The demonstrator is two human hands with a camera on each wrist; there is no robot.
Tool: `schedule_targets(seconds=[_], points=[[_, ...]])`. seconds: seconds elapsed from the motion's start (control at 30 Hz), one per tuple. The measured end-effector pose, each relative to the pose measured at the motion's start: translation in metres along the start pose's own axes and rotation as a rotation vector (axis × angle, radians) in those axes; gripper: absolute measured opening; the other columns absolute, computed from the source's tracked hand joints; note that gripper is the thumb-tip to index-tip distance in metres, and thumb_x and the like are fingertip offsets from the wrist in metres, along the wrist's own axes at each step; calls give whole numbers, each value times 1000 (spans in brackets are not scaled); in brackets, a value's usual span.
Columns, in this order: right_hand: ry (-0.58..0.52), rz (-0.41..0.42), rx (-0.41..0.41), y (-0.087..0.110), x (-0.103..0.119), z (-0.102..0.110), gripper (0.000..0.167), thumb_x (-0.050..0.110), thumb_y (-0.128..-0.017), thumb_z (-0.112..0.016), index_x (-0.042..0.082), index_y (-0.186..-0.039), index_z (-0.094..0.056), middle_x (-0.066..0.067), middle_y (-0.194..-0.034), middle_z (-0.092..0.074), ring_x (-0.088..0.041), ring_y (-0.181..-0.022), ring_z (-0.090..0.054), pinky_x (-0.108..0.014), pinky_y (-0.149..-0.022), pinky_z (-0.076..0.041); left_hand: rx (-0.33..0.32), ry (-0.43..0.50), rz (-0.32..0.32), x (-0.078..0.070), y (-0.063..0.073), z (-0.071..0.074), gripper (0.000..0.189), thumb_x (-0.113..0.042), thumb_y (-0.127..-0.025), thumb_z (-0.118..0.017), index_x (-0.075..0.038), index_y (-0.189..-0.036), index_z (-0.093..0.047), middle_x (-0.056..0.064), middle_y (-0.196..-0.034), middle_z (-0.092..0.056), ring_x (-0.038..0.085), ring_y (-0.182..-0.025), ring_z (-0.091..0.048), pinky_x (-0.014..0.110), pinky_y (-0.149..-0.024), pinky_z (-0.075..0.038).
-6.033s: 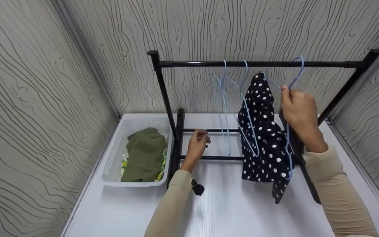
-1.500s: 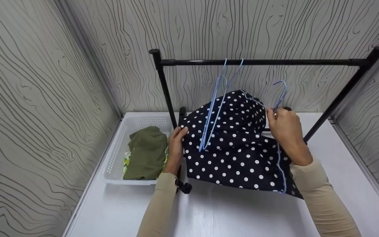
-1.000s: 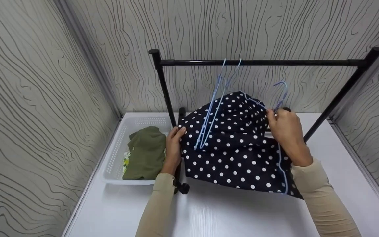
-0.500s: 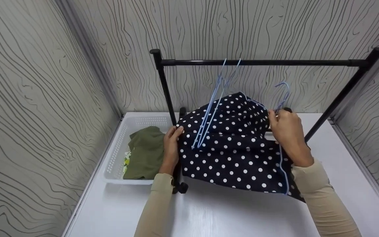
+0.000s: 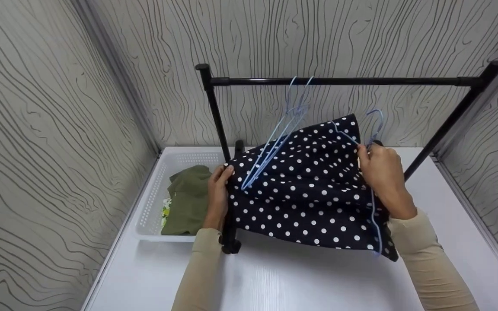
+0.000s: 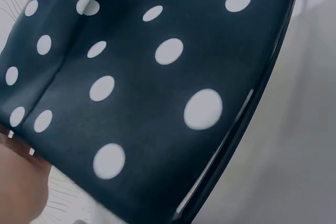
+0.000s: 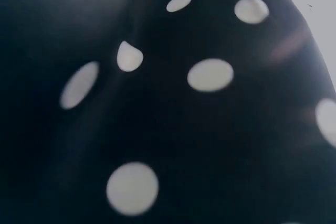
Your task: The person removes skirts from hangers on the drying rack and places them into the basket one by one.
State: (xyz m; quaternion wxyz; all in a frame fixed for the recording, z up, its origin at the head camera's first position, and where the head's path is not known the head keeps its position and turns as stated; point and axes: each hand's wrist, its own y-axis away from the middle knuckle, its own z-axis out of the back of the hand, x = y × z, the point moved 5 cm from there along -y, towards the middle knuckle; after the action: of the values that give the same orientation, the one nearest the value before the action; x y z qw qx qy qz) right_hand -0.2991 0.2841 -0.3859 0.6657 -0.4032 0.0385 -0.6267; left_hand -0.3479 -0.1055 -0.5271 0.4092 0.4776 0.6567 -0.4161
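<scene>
A navy garment with white polka dots (image 5: 305,190) is stretched sideways between my hands in the head view. My left hand (image 5: 218,190) pinches its left edge between thumb and fingers. At the other side my right hand (image 5: 383,175) grips a blue wire hanger (image 5: 373,211) just below its hook, which is off the rail. One wire arm shows over the cloth near the top right corner, another runs down along the right side. Dotted cloth (image 6: 152,77) covers most of the left wrist view, my left hand (image 6: 23,187) at its edge. Cloth (image 7: 168,124) also fills the right wrist view.
Two more blue hangers (image 5: 292,111) hang from the black rail (image 5: 404,81), overlapping the garment. Left of the rack, a white perforated basket (image 5: 143,220) holds a folded olive garment (image 5: 188,201) over a yellow-green patterned cloth (image 5: 166,211). Patterned walls enclose the white table (image 5: 270,280).
Six seconds ago the hanger's hook was up at the rail and my left hand was empty. Since then the left hand has taken the garment's edge and pulled it left; its top right corner has lifted.
</scene>
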Motion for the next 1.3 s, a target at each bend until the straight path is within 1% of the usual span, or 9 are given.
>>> schedule_targets(seconds=[0.07, 0.17, 0.27, 0.37, 0.6, 0.73, 0.97, 1.13, 1.3], points=[[-5, 4, 1, 0, 1, 0, 49, 12, -106, -61, 3, -59, -49, -19, -55, -56, -36, -51, -52, -53, -52, -43, -12, -11, -21, -2, -1, 2, 22, -20, -103, -69, -14, -83, -63, -3, -82, -55, 14, -78, -50, 26, -75, -43], [-6, 3, 6, 0, 0, 0, 48, 12, -106, -61, 3, -60, -50, -18, -56, -57, -34, -51, -51, -48, -51, -41, -4, -14, -58, -5, -3, 3, 21, -16, -103, -69, -13, -83, -64, 1, -109, -62, 16, -100, -55, 27, -91, -46], [-8, -9, 17, 1, -1, 0, 48, 13, -106, -61, 4, -60, -51, -17, -56, -56, -34, -51, -51, -47, -51, -41, 32, -23, -90, -8, -3, 4, 18, -15, -104, -67, -10, -87, -69, 5, -144, -55, 18, -130, -51, 30, -109, -42], [-10, -11, 18, 2, -2, 1, 48, 14, -107, -60, 4, -61, -51, -17, -56, -57, -35, -51, -52, -53, -52, -43, 74, -41, -114, -10, -3, 4, 18, -18, -106, -65, -7, -94, -71, 6, -157, -51, 21, -143, -48, 33, -116, -39], [-7, -8, -5, 1, -2, 1, 48, 13, -106, -61, 1, -61, -51, -27, -62, -59, -52, -59, -59, -67, -60, -46, 51, -49, -119, -15, -5, 6, 15, -23, -105, -68, -10, -101, -73, 3, -125, -70, 18, -118, -62, 28, -102, -48], [-3, -15, -2, 2, -3, 1, 47, 13, -106, -61, 0, -62, -52, -29, -63, -60, -54, -60, -60, -68, -60, -46, 37, -30, -111, -16, -5, 8, 11, -20, -107, -67, -10, -103, -71, 1, -104, -66, 16, -97, -58, 28, -89, -48], [-1, -28, 16, 5, -6, -1, 49, 14, -107, -60, 3, -61, -49, -22, -57, -58, -46, -55, -59, -63, -55, -45, 19, -43, -118, -20, -4, 8, 16, -22, -110, -62, -11, -98, -64, -1, -88, -57, 14, -81, -50, 26, -75, -43], [-2, -39, 9, 5, -6, 0, 48, 15, -107, -60, 3, -61, -50, -22, -58, -57, -44, -54, -57, -63, -56, -45, 62, -14, -161, -26, -4, 5, 5, -7, -107, -63, -3, -108, -65, -3, -91, -58, 11, -83, -52, 24, -77, -45], [-6, -40, 2, 4, -6, 1, 46, 15, -107, -60, -1, -64, -55, -30, -64, -61, -47, -57, -57, -66, -58, -46, 118, 67, -156, -29, -3, 4, 24, 2, -101, -66, 1, -125, -66, -1, -105, -69, 12, -94, -62, 25, -85, -51]])
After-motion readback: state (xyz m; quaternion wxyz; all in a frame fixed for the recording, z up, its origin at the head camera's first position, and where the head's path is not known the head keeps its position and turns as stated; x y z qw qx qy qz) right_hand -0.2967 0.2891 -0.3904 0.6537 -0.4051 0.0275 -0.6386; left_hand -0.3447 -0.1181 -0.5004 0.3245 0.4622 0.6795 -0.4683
